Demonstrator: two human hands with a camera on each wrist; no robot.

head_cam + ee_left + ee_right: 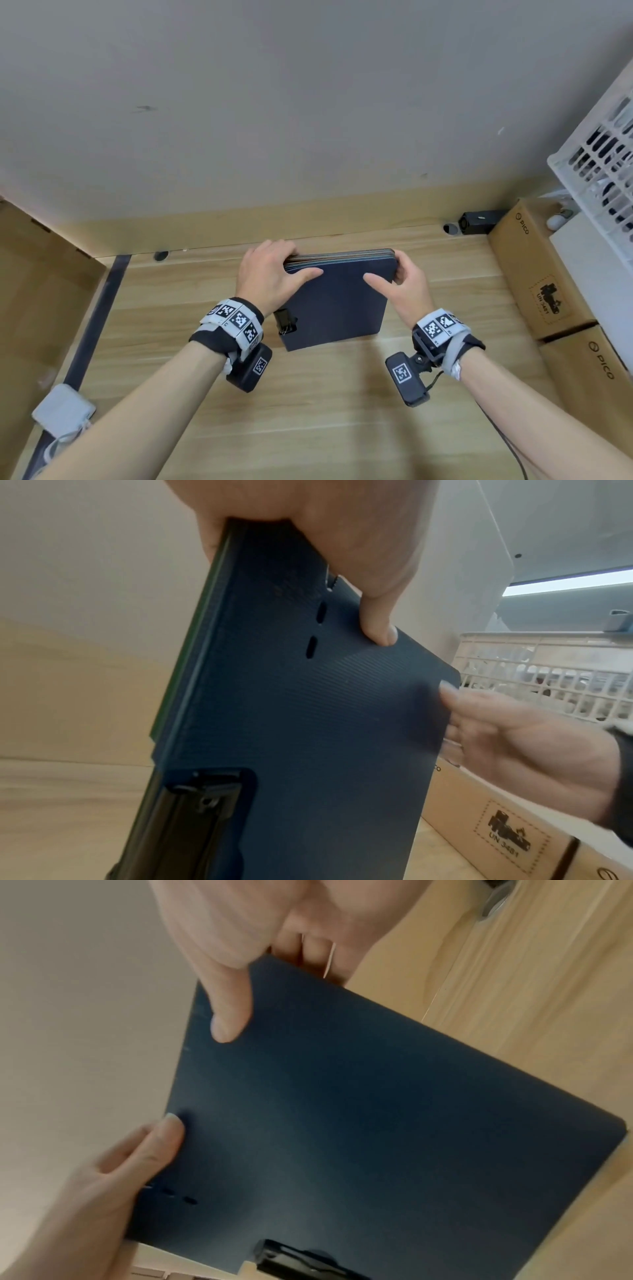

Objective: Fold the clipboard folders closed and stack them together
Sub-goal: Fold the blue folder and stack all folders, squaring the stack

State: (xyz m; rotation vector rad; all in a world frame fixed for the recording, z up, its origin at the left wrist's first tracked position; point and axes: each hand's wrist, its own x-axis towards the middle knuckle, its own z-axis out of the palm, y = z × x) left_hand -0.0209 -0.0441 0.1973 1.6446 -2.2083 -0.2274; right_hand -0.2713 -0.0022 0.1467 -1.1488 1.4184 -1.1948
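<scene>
A stack of closed clipboard folders [337, 298] stands tilted on its lower edge on the wooden desk [308, 411], dark blue cover toward me, with several coloured edges showing along the top. A black clip [285, 321] sticks out at its lower left. My left hand [274, 274] grips the top left corner, thumb on the cover, fingers behind. My right hand [400, 284] grips the top right corner the same way. In the left wrist view the blue cover [308, 710] has slots and the clip [202, 804] below. The right wrist view shows the cover [359, 1123] under my thumb [229, 1015].
Cardboard boxes [541, 274] line the right side of the desk, with a white plastic crate [603, 154] above them. A cardboard wall [44, 274] stands on the left. A small white device [63, 409] lies at the lower left. A black block [478, 222] sits at the back.
</scene>
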